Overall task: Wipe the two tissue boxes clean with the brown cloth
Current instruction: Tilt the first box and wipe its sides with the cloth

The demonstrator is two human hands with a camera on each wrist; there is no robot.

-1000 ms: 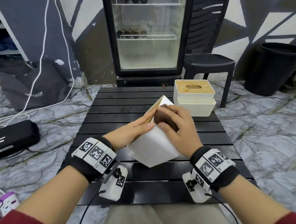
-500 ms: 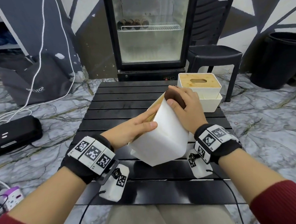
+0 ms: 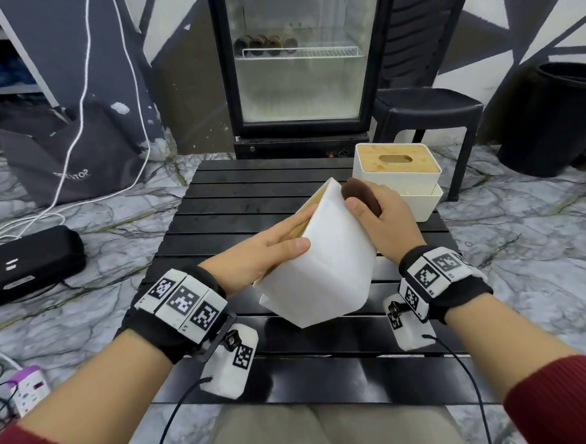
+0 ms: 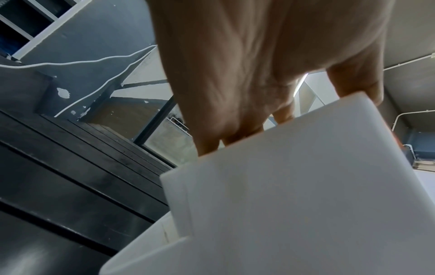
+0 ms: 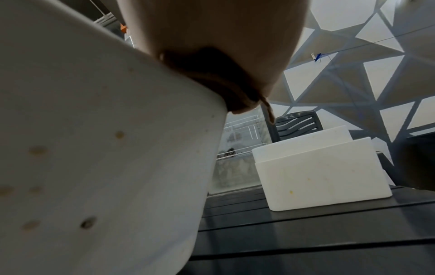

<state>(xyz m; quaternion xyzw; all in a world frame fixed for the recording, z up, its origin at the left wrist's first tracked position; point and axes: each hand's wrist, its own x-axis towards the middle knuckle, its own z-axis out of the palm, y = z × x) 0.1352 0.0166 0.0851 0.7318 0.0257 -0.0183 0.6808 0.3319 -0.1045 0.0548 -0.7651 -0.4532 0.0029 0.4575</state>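
Note:
A white tissue box (image 3: 325, 264) with a wooden lid is tilted up over the black slatted table (image 3: 242, 197). My left hand (image 3: 269, 249) holds it, fingers along the wooden lid and thumb on the white side. My right hand (image 3: 377, 216) grips the bunched brown cloth (image 3: 360, 195) and presses it against the box's right face near the upper far corner. That face (image 5: 94, 148) shows small brownish spots, with the cloth (image 5: 219, 81) under my palm. The second tissue box (image 3: 398, 177) stands upright at the table's far right corner, with faint yellow specks on its side (image 5: 322, 178).
A glass-door fridge (image 3: 299, 60) and a black plastic chair (image 3: 428, 107) stand just beyond the table. A black bin (image 3: 560, 119) is at the right, and a dark bag (image 3: 68, 156), a black case (image 3: 26, 262) and cables lie on the marble floor at the left.
My right hand has slid the brown cloth up and away along the box's right face toward its far top corner. My left hand keeps its hold on the tilted box.

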